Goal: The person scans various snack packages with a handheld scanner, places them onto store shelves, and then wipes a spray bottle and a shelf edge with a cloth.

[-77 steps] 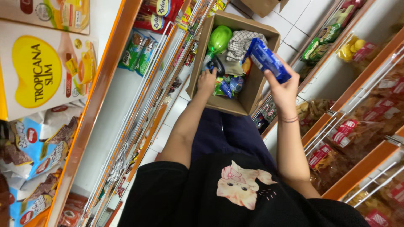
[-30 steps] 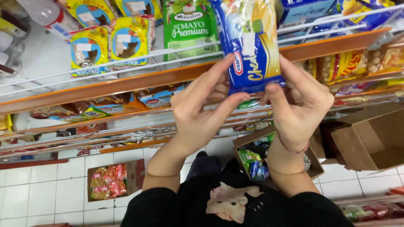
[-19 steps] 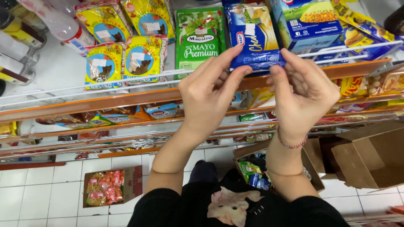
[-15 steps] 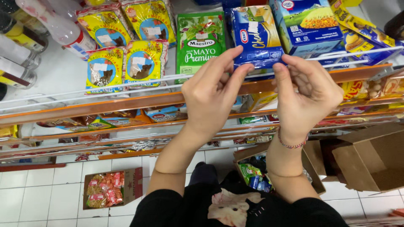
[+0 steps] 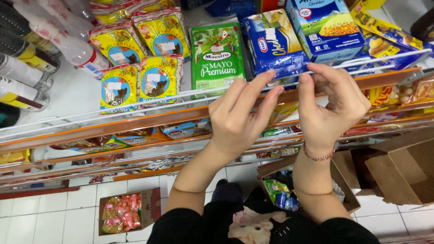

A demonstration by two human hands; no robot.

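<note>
Blue foil cheese packet (image 5: 275, 47) lies flat on a white shelf (image 5: 72, 95) behind a white wire rail (image 5: 181, 97), between a green mayonnaise pouch (image 5: 217, 58) and a blue cheese box (image 5: 325, 27). Both hands reach up to its lower edge. The left hand (image 5: 239, 119) touches it with fingers stretched out, not gripping. The right hand (image 5: 334, 101) pinches that edge between thumb and fingertips. Below, on the white tiled floor, an open cardboard box (image 5: 334, 176) holds more packets.
</note>
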